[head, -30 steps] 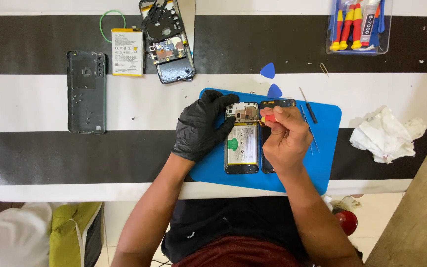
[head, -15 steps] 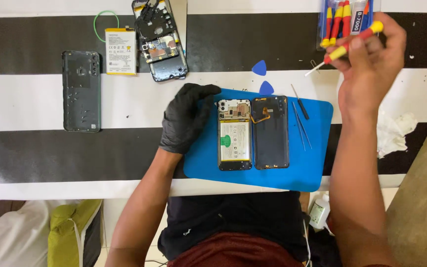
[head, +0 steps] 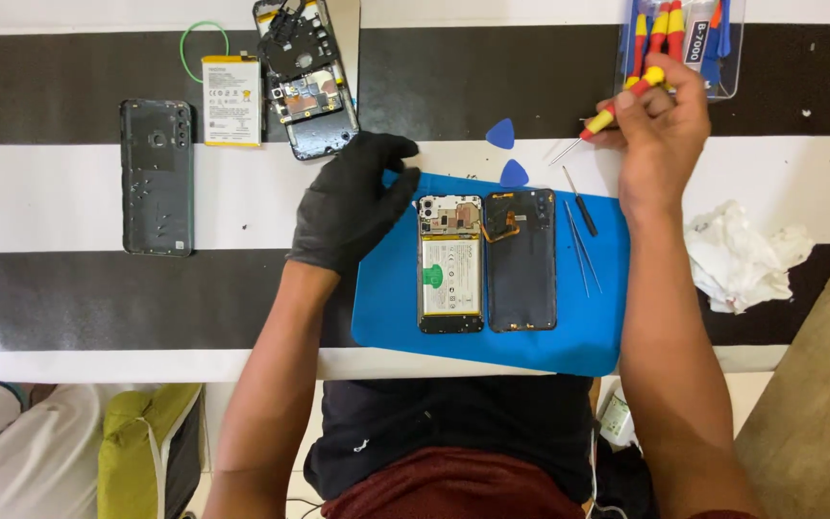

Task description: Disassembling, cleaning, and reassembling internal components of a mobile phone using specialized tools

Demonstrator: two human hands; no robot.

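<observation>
**Right hand lifts a screwdriver at the far edge; left hand rests by the opened phone**

Your black-and-white striped tabletop (head: 69, 288) carries a blue work mat (head: 588, 327) at its near edge, right of centre. On the mat lie the opened phone body (head: 451, 263), battery and board showing, and just beside it on the right its dark back cover (head: 521, 259), the two joined by an orange flex at their far ends. Thin tweezers (head: 583, 245) and a small black-handled tool (head: 580, 204) lie on the mat's right side.

Your left hand (head: 353, 204) (black-gloved) lies flat with fingers loosely spread, at the mat's far left corner, just beside the phone body. Your right hand (head: 660, 125) is pinched around a red-and-yellow screwdriver (head: 617, 108), its tip pointing left, near the clear tool case (head: 732, 58) at the tabletop's far right corner.

Toward the far left lie a second opened phone (head: 305, 82), a loose battery (head: 231, 100) and another back cover (head: 157, 178). Two blue picks (head: 501, 135) sit beyond the mat; a crumpled tissue (head: 742, 259) lies at the right edge.
</observation>
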